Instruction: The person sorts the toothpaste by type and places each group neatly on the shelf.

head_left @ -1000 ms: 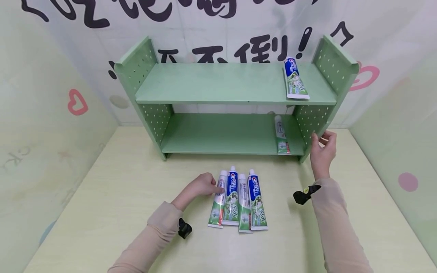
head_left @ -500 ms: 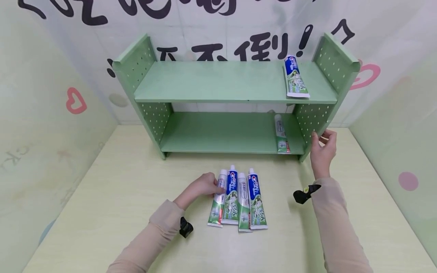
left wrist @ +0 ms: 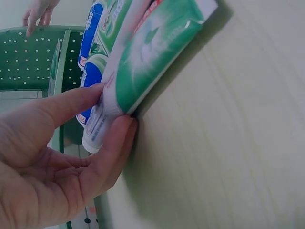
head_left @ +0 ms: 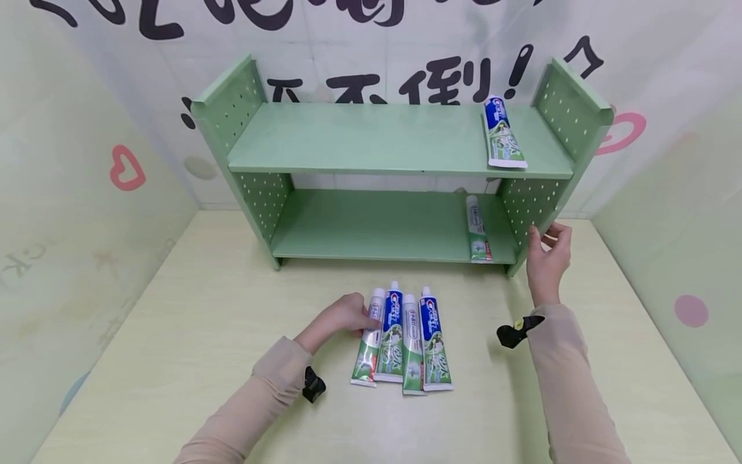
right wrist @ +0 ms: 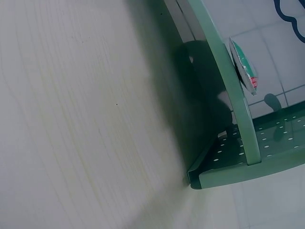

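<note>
My left hand pinches the leftmost toothpaste tube, a white and green one, near its cap end. In the left wrist view, thumb and fingertips lie on opposite sides of that tube. Beside it on the table lie a blue Crest tube, another white and green tube and a second Crest tube, caps toward the shelf. My right hand holds the front edge of the green shelf rack's right side panel, thumb in front, fingers on the outer side. The right wrist view does not show this hand.
A Crest tube lies at the right of the upper shelf. Below it, a white and green tube lies at the right of the lower shelf. A lettered wall stands close behind the rack, with side walls left and right.
Both hands keep their places, and the left one still pinches the tube. The row of tubes sits a few pixels further left; the head view has shifted slightly.
</note>
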`<state>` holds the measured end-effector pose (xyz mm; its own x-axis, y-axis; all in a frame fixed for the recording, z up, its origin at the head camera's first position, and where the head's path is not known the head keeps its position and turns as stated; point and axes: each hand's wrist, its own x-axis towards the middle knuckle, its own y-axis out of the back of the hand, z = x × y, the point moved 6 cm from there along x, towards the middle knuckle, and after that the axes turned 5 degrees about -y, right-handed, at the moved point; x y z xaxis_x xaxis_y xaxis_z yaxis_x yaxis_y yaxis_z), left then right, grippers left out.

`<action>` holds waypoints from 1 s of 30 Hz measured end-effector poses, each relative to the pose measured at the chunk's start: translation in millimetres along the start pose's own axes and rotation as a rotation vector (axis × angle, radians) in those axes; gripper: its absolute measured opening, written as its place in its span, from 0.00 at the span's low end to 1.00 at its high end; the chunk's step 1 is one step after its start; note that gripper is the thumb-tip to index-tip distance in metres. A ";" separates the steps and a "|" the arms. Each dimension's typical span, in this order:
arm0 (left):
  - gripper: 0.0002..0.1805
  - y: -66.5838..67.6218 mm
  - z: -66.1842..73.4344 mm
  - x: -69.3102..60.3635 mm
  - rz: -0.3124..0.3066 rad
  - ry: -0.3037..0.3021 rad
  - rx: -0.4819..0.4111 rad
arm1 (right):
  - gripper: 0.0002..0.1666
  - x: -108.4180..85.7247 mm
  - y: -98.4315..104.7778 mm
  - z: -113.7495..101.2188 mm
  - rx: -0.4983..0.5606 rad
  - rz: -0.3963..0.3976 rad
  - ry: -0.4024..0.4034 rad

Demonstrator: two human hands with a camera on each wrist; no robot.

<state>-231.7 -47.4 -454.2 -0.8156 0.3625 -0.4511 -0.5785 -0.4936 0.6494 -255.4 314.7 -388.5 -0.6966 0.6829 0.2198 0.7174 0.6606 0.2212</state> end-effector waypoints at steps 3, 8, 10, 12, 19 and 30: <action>0.14 -1.7 -2.5 -0.7 0.019 0.011 -0.027 | 0.16 -0.2 0.6 0.8 0.001 -0.003 -0.007; 0.14 -4.0 -4.2 -0.8 0.045 -0.002 -0.049 | 0.16 -0.5 1.4 0.2 0.002 -0.004 -0.009; 0.14 -3.9 -5.2 -0.7 0.051 -0.003 -0.052 | 0.16 -0.8 1.0 -0.1 -0.005 -0.010 -0.012; 0.14 -3.2 -6.4 -0.5 0.055 0.004 -0.059 | 0.17 -1.0 0.4 -0.4 -0.010 -0.016 -0.012; 0.14 1.4 -10.7 1.6 0.071 0.017 -0.080 | 0.17 -0.6 0.6 0.2 0.005 -0.011 -0.009; 0.13 15.6 -12.1 -0.5 0.101 0.027 -0.118 | 0.16 -0.8 0.5 0.8 0.005 -0.011 -0.010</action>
<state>-240.4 -64.9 -451.2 -0.8688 0.2855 -0.4046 -0.4897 -0.6163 0.6167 -254.5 314.6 -389.3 -0.7043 0.6787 0.2081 0.7098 0.6695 0.2190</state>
